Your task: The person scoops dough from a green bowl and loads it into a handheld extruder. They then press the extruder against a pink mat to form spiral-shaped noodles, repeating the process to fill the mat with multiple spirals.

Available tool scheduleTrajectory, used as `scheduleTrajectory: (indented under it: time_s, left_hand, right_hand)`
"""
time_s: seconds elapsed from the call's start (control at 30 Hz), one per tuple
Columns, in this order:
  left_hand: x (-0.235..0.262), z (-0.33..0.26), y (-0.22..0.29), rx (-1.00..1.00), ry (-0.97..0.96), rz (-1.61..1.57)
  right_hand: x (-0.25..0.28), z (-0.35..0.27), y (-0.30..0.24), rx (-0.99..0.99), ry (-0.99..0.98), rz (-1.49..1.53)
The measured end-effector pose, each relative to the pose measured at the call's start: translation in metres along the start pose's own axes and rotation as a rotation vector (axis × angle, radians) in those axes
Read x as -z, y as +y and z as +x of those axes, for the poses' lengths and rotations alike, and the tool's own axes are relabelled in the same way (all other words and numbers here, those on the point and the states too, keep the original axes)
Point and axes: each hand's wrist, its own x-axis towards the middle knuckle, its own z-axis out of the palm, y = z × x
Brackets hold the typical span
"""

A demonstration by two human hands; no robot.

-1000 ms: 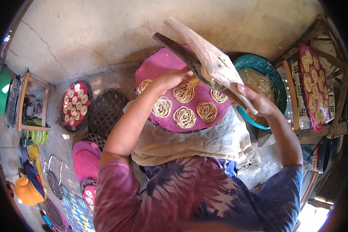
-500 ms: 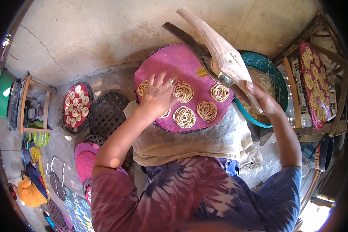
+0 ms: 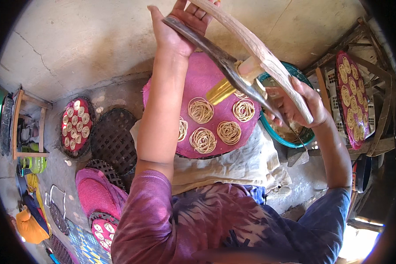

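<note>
A wooden noodle press [image 3: 268,59], with one pale handle, one dark handle and a brass cylinder [image 3: 220,91], hangs tilted over the pink cloth-covered round tray [image 3: 207,70]. My right hand [image 3: 310,101] grips the near ends of its handles. At their far ends is my left hand [image 3: 180,28], palm up and thumb stretched out; the dark handle lies across the palm and the fingers reach under the pale one. Coiled noodle nests [image 3: 203,140] lie on the cloth, some partly hidden by my left forearm and the press.
A teal basin [image 3: 310,79] with pale dough stands to the right. Beyond it a nest-covered tray [image 3: 352,97] leans by a wooden frame. On the left are another filled tray [image 3: 77,125], a dark woven tray [image 3: 114,138] and pink cloth rounds [image 3: 99,193]. A wall [image 3: 105,39] rises behind.
My left hand has left the noodle nests and moved up to the far ends of the press handles. The press has shifted slightly, its brass cylinder now showing fully; my right hand still holds it.
</note>
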Motion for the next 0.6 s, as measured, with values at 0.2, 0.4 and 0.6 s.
scheduleTrajectory:
  time_s: [0.2, 0.4, 0.6]
  left_hand:
    - [0.103, 0.004, -0.032, 0.074, -0.094, -0.198]
    - [0.122, -0.004, -0.039, 0.041, 0.074, -0.208]
    - [0.095, -0.002, -0.009, 0.029, 0.023, -0.125]
  right_hand:
    - [0.019, 0.015, 0.0, -0.189, 0.283, -0.085]
    - [0.026, 0.036, -0.009, -0.323, 0.227, -0.457]
    - [-0.004, 0.03, -0.016, -0.156, 0.251, -0.524]
